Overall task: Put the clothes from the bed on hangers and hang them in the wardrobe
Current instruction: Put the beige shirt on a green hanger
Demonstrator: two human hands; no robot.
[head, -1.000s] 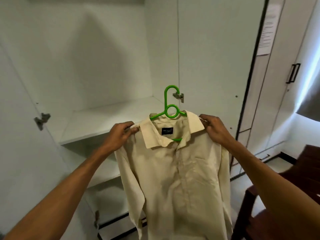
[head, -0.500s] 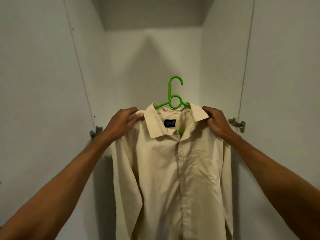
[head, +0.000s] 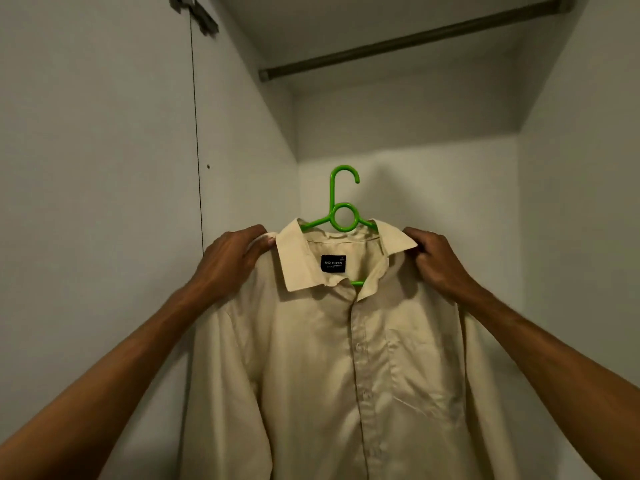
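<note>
A cream button-up shirt with a black collar label hangs on a green plastic hanger, whose hook sticks up above the collar. My left hand grips the shirt's left shoulder over the hanger arm, and my right hand grips the right shoulder the same way. I hold the shirt up inside the white wardrobe. The dark hanging rail runs across the top of the compartment, well above the hook. The hanger's arms are hidden under the fabric.
White wardrobe walls close in on both sides and behind the shirt. A metal door hinge sits at the upper left on the side panel. Nothing hangs on the rail.
My view has tilted upward, so the rail has come into sight. The shirt on its hanger has gone deeper into the wardrobe compartment, with both hands keeping the same hold.
</note>
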